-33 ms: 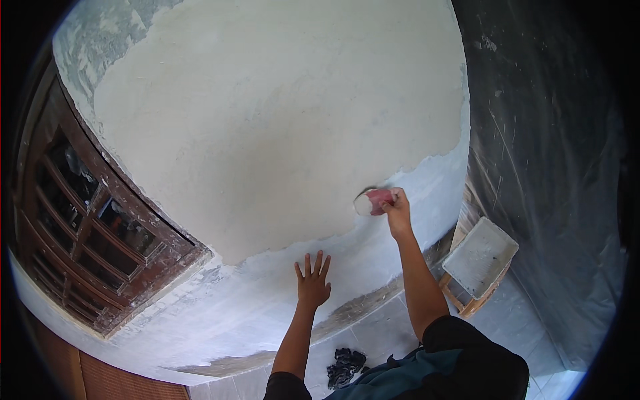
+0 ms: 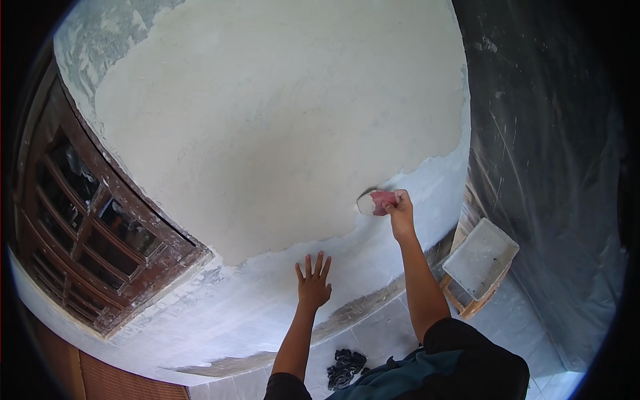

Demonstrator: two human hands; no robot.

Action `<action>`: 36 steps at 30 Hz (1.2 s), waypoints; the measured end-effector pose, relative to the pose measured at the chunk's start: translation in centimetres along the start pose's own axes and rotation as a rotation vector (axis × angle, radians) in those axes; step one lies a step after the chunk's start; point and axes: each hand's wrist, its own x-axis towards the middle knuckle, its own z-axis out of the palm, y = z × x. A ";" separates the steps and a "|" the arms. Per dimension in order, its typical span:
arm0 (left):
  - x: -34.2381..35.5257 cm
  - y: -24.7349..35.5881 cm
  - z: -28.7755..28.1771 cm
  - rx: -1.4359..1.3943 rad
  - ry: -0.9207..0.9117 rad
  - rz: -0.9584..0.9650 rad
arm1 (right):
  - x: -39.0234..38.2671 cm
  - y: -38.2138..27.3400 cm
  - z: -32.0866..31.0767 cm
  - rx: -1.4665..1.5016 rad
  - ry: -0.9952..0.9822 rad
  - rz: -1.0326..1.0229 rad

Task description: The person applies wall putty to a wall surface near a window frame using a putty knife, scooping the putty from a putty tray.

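My right hand [image 2: 400,215] is closed around a small red hand tool [image 2: 383,202] with a rounded, whitish front end. That end lies at the wall [image 2: 280,140], near the ragged lower edge of its beige coat; whether it is a scraper or a sanding piece I cannot tell. Below that edge the surface is whiter. My left hand [image 2: 313,283] is open, fingers spread, against the white band of the wall, and holds nothing.
A brown wooden window frame [image 2: 90,220] with panes is set in the wall at left. At right a white-smeared tray [image 2: 481,257] rests on a wooden stool [image 2: 475,306]. Dark plastic sheeting [image 2: 547,153] hangs beyond. A crumpled black cloth or bag [image 2: 345,368] lies on the tiled floor.
My right hand and the red tool have shifted slightly to the right along the wall. My left hand has stayed in place.
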 end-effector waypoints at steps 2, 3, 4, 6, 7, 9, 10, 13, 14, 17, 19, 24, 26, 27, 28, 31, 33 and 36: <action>0.2 -0.2 -0.2 0.007 0.004 -0.003 | -0.4 0.2 -0.1 0.016 -0.081 0.014; 0.2 -0.1 -0.2 0.010 0.003 0.003 | -0.4 0.6 0.0 0.013 -0.076 0.013; 0.3 0.0 -0.1 0.008 0.002 0.009 | -0.2 1.0 0.3 -0.083 -0.111 -0.017; 0.3 0.0 0.0 0.024 0.024 0.004 | 0.3 1.2 0.1 -0.177 -0.146 -0.047; 0.2 -0.1 0.1 0.027 0.023 0.002 | 0.6 1.0 -0.3 -0.129 -0.080 -0.025; 0.1 0.0 0.2 0.016 0.015 0.003 | 0.5 0.5 -1.0 -0.005 0.012 -0.017; 0.1 -0.1 0.2 0.017 0.016 0.001 | 0.3 0.9 -1.0 -0.003 0.010 -0.018; 0.1 -0.1 0.2 0.028 0.045 0.013 | -0.2 1.6 -0.3 -0.132 -0.233 -0.047; 0.2 0.0 0.2 0.032 0.039 0.009 | 0.0 1.6 -0.3 -0.133 -0.231 -0.046; 0.1 0.0 0.2 0.035 0.037 0.009 | 1.0 0.6 -0.5 -0.069 -0.076 -0.067; 0.1 -0.3 0.3 0.033 0.041 0.003 | 0.3 -0.6 -0.3 0.003 -0.065 -0.046; 0.2 -0.1 0.3 0.054 0.048 0.010 | -0.1 1.0 1.3 -0.204 -0.199 -0.143; 0.2 0.0 0.3 0.048 0.047 0.014 | 0.5 1.1 0.3 -0.135 -0.106 -0.101; 0.3 -0.1 0.4 0.045 0.049 0.007 | 0.7 0.8 0.3 -0.061 -0.025 -0.059; 0.2 -0.2 0.5 0.047 0.049 0.002 | 0.6 0.6 0.3 -0.059 -0.030 -0.058; 0.2 0.0 0.6 0.053 0.045 0.010 | -0.1 1.3 0.0 0.000 -0.065 -0.040; 0.4 0.0 0.6 0.047 0.054 0.007 | 0.1 2.1 0.2 -0.033 -0.071 -0.038; 0.5 -0.1 0.6 0.044 0.059 0.014 | 0.5 2.2 -0.5 -0.035 -0.042 -0.019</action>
